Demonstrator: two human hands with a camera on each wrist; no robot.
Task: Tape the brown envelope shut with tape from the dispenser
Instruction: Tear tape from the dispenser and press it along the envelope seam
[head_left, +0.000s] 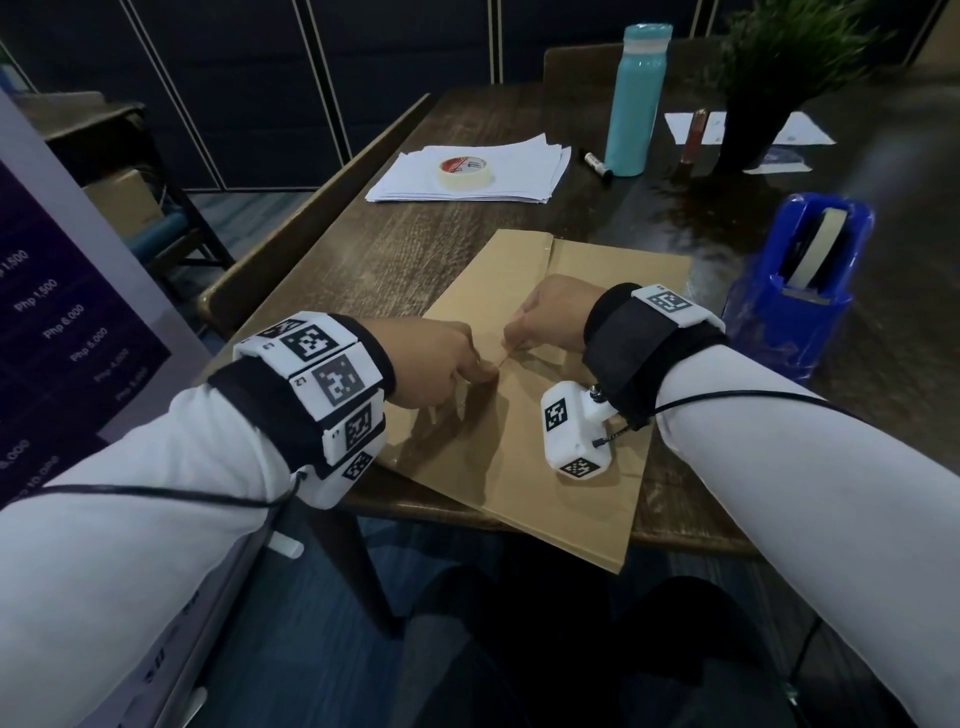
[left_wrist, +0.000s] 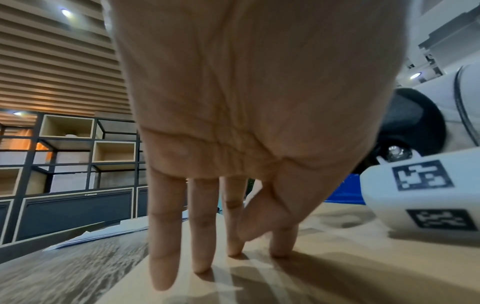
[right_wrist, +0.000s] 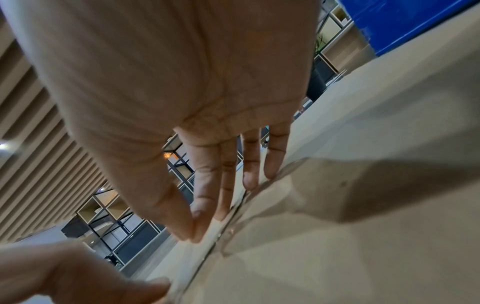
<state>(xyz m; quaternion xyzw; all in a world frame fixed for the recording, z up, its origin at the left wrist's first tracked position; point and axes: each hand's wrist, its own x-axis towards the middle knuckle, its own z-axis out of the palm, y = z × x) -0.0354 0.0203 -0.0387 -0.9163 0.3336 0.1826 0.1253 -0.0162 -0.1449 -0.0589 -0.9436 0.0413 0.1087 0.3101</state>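
On the bench: dark wood-grain bench carries everything below, largest first.
Brown envelope: the brown envelope lies flat at the near edge, its near corner hanging over the edge; the flap seam runs up the middle between the two hands.
Tape dispenser: the blue tape dispenser stands upright just right of the envelope, a pale roll seated in it; it shows as a blue block in the right wrist view.
Paper stack: a stack of white sheets lies beyond the envelope, well apart from it.
Bottle: a teal bottle stands upright at the far side, next to a potted plant.
Left hand: the left hand is over the envelope's middle; in the left wrist view thumb and forefinger are pressed together, the other fingertips touching the paper. What they pinch looks like a strip end, but I cannot tell for sure.
Right hand: the right hand faces it, just beside; in its wrist view thumb and forefinger close in a pinch grip at the seam, other fingers straight.
Tape strip: a short pale strip spans between the two pinches above the seam.
Loose roll: a masking tape roll lies flat on the paper stack.
Marker: a black marker lies by the bottle's base.
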